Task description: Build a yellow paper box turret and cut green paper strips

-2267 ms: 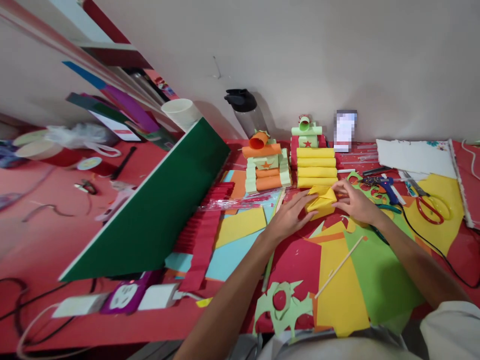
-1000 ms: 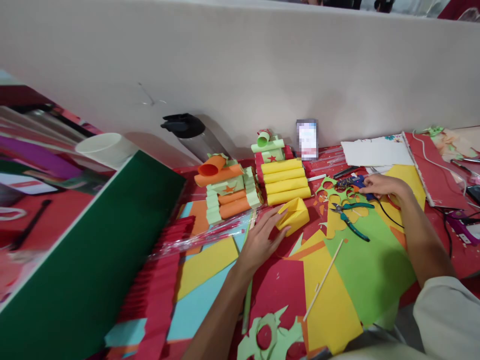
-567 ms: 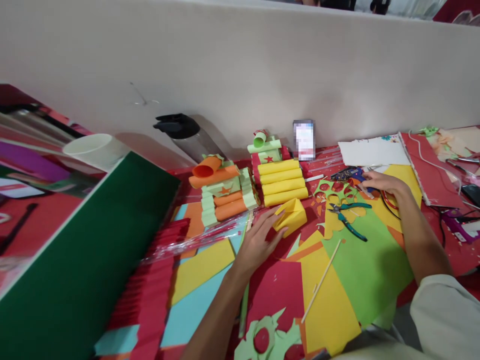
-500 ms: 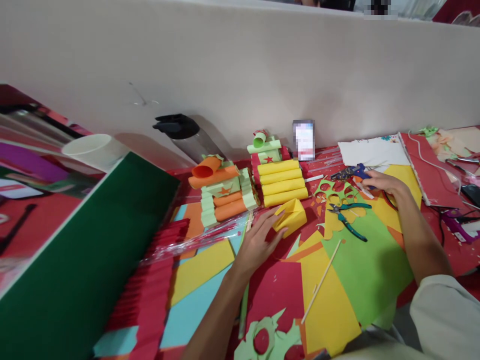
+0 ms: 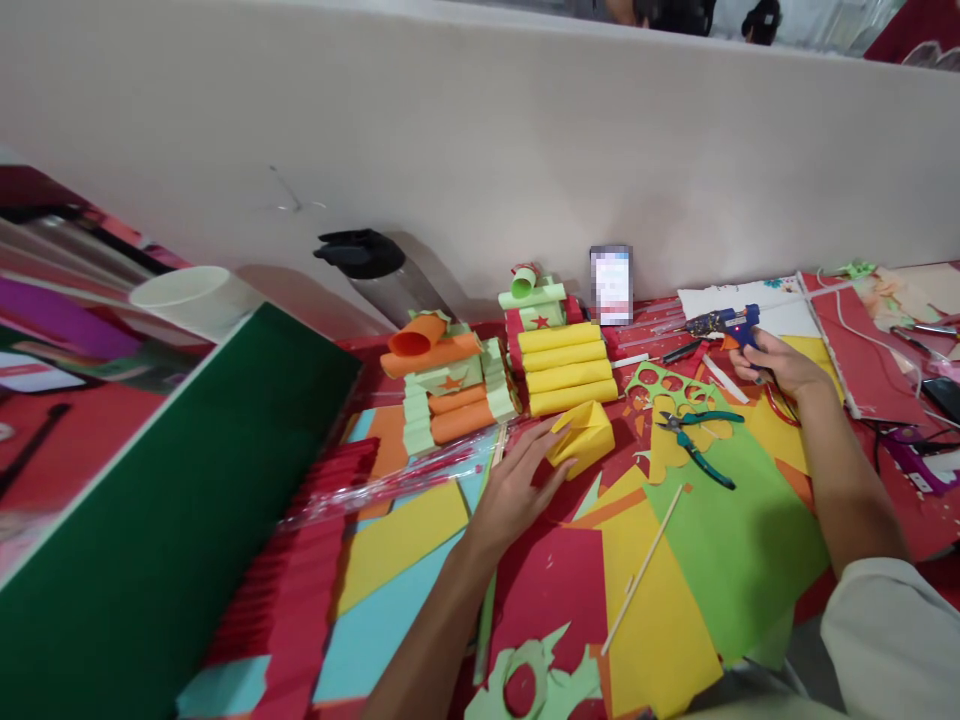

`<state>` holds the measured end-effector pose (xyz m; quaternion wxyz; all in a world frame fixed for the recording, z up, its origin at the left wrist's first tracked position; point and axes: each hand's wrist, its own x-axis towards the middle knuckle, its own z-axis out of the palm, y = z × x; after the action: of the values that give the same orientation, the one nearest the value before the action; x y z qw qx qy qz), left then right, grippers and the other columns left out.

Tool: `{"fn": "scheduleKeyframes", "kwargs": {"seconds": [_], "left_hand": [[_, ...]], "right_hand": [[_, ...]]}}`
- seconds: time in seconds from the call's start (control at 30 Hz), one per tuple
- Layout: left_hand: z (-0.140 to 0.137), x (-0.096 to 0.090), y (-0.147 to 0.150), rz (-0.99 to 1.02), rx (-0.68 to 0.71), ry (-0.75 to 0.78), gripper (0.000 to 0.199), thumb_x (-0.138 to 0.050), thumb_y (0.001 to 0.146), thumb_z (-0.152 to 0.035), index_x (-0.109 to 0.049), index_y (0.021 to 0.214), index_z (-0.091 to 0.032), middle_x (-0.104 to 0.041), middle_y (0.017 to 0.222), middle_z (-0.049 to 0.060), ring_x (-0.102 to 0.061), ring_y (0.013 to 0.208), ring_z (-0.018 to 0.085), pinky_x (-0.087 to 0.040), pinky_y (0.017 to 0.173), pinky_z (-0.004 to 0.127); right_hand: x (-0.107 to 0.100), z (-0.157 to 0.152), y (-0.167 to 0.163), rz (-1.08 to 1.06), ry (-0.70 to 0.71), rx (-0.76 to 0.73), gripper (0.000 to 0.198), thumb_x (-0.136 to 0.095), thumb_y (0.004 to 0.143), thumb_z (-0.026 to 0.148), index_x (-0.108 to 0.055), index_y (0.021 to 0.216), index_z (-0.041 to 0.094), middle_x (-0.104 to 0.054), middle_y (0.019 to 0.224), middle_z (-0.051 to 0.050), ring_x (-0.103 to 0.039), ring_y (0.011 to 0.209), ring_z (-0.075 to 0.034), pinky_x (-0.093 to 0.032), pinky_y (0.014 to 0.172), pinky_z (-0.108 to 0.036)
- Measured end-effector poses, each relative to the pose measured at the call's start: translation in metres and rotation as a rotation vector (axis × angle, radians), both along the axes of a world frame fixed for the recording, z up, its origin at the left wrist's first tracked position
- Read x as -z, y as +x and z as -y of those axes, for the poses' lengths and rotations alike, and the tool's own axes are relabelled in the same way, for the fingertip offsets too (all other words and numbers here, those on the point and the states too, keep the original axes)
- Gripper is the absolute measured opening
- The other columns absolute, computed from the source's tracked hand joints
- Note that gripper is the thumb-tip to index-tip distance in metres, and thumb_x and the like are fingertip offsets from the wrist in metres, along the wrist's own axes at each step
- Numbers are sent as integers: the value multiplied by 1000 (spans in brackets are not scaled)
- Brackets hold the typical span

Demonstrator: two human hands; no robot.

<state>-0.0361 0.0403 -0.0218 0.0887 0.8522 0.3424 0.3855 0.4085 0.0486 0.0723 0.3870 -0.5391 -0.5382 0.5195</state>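
Observation:
My left hand (image 5: 523, 477) has its fingers and thumb around the near side of a folded yellow paper box (image 5: 589, 438) resting on the table. My right hand (image 5: 780, 362) grips the handle of a blue hot glue gun (image 5: 724, 322), its nozzle pointing left, above the white sheet's edge. Beyond the yellow box lie rolled yellow paper tubes (image 5: 568, 370) joined to a pale green and red paper piece. An orange and pale green paper-roll model (image 5: 450, 385) stands to their left. Between my hands are teal-handled pliers (image 5: 701, 450) and a green sheet with round holes (image 5: 667, 385).
A phone (image 5: 611, 285) leans on the white partition (image 5: 480, 150). A dark bottle (image 5: 382, 270), white cup (image 5: 195, 300) and green board (image 5: 202, 480) stand to the left. Coloured paper sheets (image 5: 652, 600), a thin wooden stick (image 5: 643, 570) and scraps cover the red table.
My right hand has lifted the glue gun from the table, raising it slightly and to the right. My left hand stays on the yellow box.

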Motion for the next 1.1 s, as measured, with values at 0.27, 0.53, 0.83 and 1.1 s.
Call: {"fn": "scheduleKeyframes", "kwargs": {"seconds": [0.27,0.53,0.83,1.1], "left_hand": [[1,-1,1,-10,-10,-82,43,-60,103,-36,-55,145,-27,-69,139,12,-68,128,28,-61,105,44],[3,0,3,28,-59,-238,53,-64,101,-42,-50,149,-26,-66,143,14,-68,130,28,-61,104,40],[3,-4,4,79,-49,-327,61,-67,99,-45,-44,153,-26,-63,146,13,-65,133,29,-59,107,43],[3,-2,4,160,-2,-350,59,-68,98,-44,-44,149,-27,-62,145,14,-65,132,29,-59,107,45]], "right_hand": [[-31,10,-19,239,-3,-243,45,-80,72,66,-66,82,24,-62,75,-5,-58,65,-23,-53,65,-40],[-32,9,-96,613,229,-195,30,-71,86,59,-75,89,29,-73,83,-4,-68,82,-30,-58,81,-46],[-18,13,-152,650,393,-286,30,-69,93,57,-67,82,29,-69,94,-5,-66,89,-28,-54,82,-42],[-6,14,-172,753,509,-295,32,-66,96,56,-66,83,27,-68,91,-5,-63,77,-23,-46,68,-38]]}}
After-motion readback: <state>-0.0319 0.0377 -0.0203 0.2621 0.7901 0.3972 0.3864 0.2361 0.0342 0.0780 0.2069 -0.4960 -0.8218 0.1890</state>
